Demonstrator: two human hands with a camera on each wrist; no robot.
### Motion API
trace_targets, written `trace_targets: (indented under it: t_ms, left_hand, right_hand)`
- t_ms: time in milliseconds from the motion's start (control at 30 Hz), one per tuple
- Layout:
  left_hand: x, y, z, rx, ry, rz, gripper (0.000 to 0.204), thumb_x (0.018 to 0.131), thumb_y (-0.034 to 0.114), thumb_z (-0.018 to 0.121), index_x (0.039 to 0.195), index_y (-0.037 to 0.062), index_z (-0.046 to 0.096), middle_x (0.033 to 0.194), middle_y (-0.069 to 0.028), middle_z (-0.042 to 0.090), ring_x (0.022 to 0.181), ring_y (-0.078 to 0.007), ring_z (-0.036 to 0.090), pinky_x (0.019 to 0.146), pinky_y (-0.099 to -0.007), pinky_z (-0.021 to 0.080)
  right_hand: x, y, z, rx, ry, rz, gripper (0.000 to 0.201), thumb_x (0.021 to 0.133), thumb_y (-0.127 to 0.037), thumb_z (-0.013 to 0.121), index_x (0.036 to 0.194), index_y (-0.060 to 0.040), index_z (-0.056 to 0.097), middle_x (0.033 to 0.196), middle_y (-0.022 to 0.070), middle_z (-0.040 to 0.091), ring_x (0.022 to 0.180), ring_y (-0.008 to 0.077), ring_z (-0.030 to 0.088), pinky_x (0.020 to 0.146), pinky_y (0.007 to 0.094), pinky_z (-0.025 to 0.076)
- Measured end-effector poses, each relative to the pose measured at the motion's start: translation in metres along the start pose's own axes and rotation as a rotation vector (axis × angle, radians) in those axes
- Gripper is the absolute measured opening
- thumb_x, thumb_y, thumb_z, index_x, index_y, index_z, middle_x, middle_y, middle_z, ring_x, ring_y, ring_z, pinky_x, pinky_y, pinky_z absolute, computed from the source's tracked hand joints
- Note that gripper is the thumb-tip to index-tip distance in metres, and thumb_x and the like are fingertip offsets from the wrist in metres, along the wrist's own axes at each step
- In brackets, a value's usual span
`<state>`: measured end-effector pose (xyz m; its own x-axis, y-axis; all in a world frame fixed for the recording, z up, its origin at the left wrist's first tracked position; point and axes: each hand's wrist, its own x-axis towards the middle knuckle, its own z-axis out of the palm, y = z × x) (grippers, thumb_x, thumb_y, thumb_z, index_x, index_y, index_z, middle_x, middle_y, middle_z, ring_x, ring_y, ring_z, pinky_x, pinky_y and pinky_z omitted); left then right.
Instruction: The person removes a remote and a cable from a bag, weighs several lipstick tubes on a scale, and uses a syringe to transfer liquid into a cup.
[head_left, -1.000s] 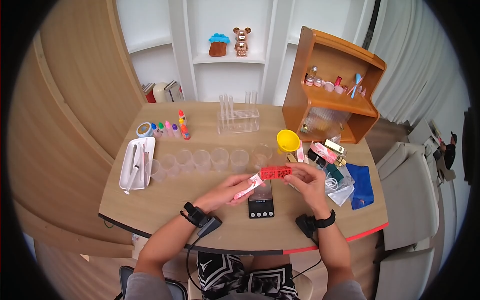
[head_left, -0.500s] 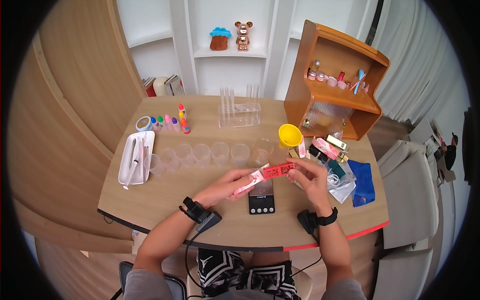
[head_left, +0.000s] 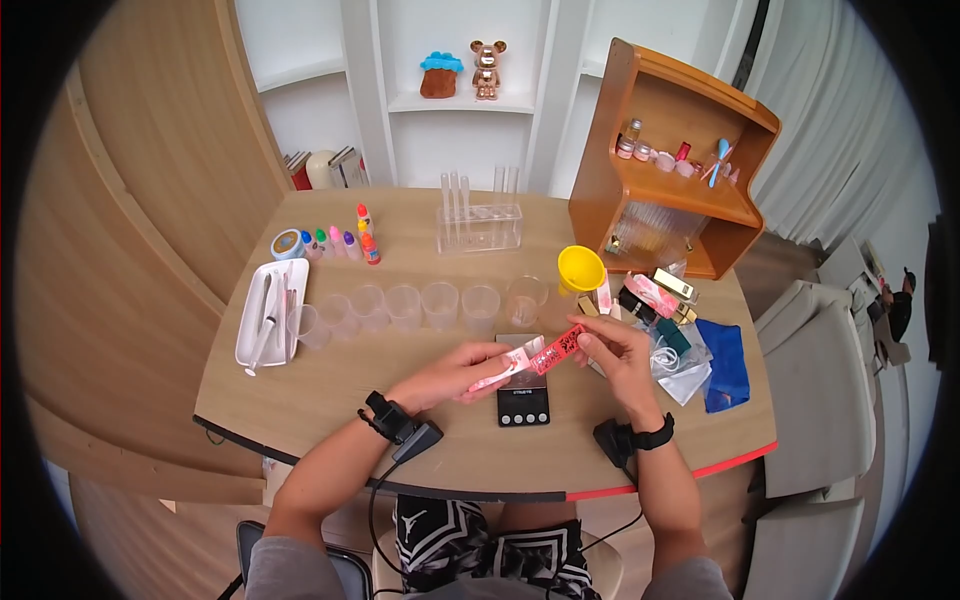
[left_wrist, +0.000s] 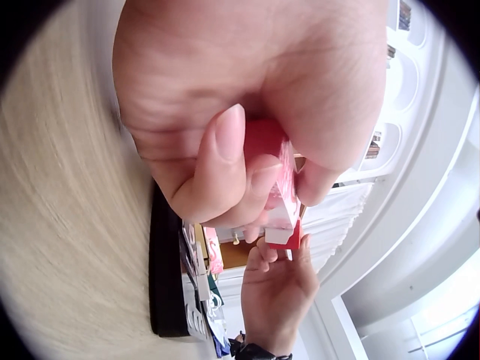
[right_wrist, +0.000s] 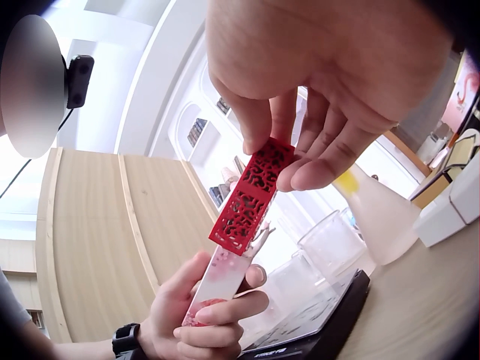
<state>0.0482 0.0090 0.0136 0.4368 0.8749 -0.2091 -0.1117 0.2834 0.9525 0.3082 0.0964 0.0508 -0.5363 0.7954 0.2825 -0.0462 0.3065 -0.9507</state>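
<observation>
The left hand (head_left: pixel 448 374) grips a slim pink-and-white box (head_left: pixel 512 364) in its curled fingers, tilted up to the right. Between thumb and fingertips, the right hand (head_left: pixel 618 358) pinches a red openwork piece (head_left: pixel 557 349) by its upper end. In the right wrist view, the lower end of the red piece (right_wrist: pixel 250 196) meets the top of the box (right_wrist: pixel 223 281), where a white flap stands out at the side. Below both hands lies a black digital scale (head_left: pixel 524 407), partly covered by the box and left hand.
A row of clear cups (head_left: pixel 440 306) stands behind the hands, with a yellow funnel (head_left: pixel 581 270) to the right. Small boxes and a blue cloth (head_left: pixel 727 371) lie at right. Farther back are a test tube rack (head_left: pixel 479 229), a wooden shelf (head_left: pixel 640 185), dropper bottles and a white tray (head_left: pixel 247 345).
The red piece has tilted, its right end now higher and its left end lower against the box. The right hand has turned slightly with it. The left hand keeps its grip.
</observation>
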Motion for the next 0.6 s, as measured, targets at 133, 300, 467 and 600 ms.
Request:
trace_targets:
  t_ms: [133,300,467,600]
  left_hand:
    - [0.0,0.005,0.004,0.017,-0.088,0.005,0.039,0.11,0.035,0.048,0.133,0.0048,0.057,0.076,0.0078,0.049,0.052,0.0004,0.037,0.044,-0.018,0.025]
    - [-0.003,0.007,0.01,-0.063,-0.034,0.014,0.04,0.11,0.035,0.048,0.134,0.0041,0.056,0.075,0.0075,0.049,0.052,-0.0001,0.038,0.042,-0.0185,0.024]
    - [-0.003,0.007,0.009,-0.051,-0.021,0.051,0.037,0.11,0.037,0.047,0.127,0.0061,0.057,0.074,0.0073,0.048,0.051,0.0009,0.038,0.041,-0.0185,0.024]
    - [0.001,-0.001,0.006,-0.077,-0.055,0.034,0.039,0.11,0.035,0.047,0.133,0.0046,0.053,0.076,0.0055,0.051,0.05,0.0,0.038,0.041,-0.0182,0.026]
  right_hand:
    - [-0.001,0.003,0.0,0.031,0.003,0.071,0.026,0.097,-0.008,0.068,0.121,0.0014,0.071,0.092,0.0047,0.068,0.077,0.0099,0.064,0.067,0.0245,0.052]
    - [-0.001,0.004,0.005,0.078,0.041,0.04,0.028,0.096,-0.008,0.069,0.122,0.0018,0.069,0.096,0.0051,0.07,0.081,0.01,0.066,0.069,0.0254,0.053]
    - [-0.003,0.007,0.015,0.097,0.063,0.007,0.025,0.093,-0.005,0.072,0.118,0.0004,0.068,0.097,0.0058,0.071,0.081,0.0111,0.066,0.075,0.0258,0.054]
    - [-0.005,0.014,0.01,-0.182,-0.073,0.004,0.026,0.091,-0.006,0.074,0.117,-0.0022,0.07,0.107,0.0076,0.07,0.087,0.0119,0.066,0.08,0.027,0.053]
